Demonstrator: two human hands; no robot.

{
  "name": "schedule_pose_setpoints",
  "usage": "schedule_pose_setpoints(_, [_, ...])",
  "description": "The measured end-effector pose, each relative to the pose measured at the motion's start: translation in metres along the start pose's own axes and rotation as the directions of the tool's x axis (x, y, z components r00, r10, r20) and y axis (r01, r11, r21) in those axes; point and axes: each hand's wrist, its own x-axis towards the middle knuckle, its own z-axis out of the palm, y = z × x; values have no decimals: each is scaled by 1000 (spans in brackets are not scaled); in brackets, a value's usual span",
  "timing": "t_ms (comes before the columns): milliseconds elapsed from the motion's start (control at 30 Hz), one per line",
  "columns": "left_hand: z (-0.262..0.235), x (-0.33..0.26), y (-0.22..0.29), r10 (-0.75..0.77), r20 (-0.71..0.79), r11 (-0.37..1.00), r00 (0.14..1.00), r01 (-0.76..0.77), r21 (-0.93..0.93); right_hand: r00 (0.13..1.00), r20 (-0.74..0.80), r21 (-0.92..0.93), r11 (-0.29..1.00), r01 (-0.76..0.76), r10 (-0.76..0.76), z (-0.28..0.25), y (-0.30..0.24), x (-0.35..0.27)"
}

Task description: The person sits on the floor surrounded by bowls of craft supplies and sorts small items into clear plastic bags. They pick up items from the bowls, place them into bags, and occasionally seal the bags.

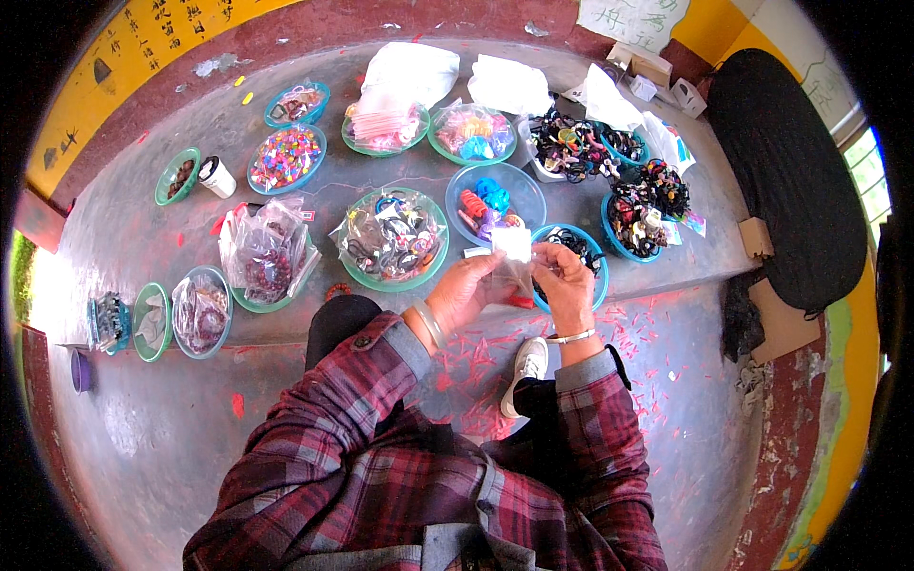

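Between my two hands is a small clear plastic bag [515, 274] with a white upper part. My left hand [459, 293] grips its left side, fingers closed. My right hand [567, 285] pinches its right edge between thumb and fingers. What lies inside the bag is too small to make out. Just beyond the hands stands a clear bowl [541, 190] with blue, red and purple coiled pieces. A blue bowl [604, 290] of dark hair ties sits partly behind my right hand. To the left is a green bowl [440, 265] of bagged hair ties.
More bowls of beads [286, 157], pink bags [386, 128] and hair ties [636, 224] cover the raised concrete ledge. A white cup [217, 177] stands at the left. A long black object [790, 181] leans at the right by cardboard [784, 319]. Red scraps [633, 333] litter the floor.
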Motion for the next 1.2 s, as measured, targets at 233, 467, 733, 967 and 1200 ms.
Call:
schedule_pose_setpoints(233, [-18,8,-9,-67,15,978,998,63,197,944,98,-278,903,329,-314,-5,-7,0])
schedule_pose_setpoints(467, [-8,2,-2,-100,71,955,992,76,288,952,153,-298,906,301,-266,-3,-11,-5])
schedule_pose_setpoints(733, [-7,0,3,-160,136,930,978,104,351,977,114,-209,957,200,-180,1,0,-4])
schedule_pose_setpoints(967, [-9,0,1,-158,146,917,977,91,389,989,137,-80,995,60,-49,0,-1,-3])
schedule_pose_setpoints(1200, [-3,-4,6,-167,108,909,980,110,401,972,220,-2,996,-86,85,-7,10,2])
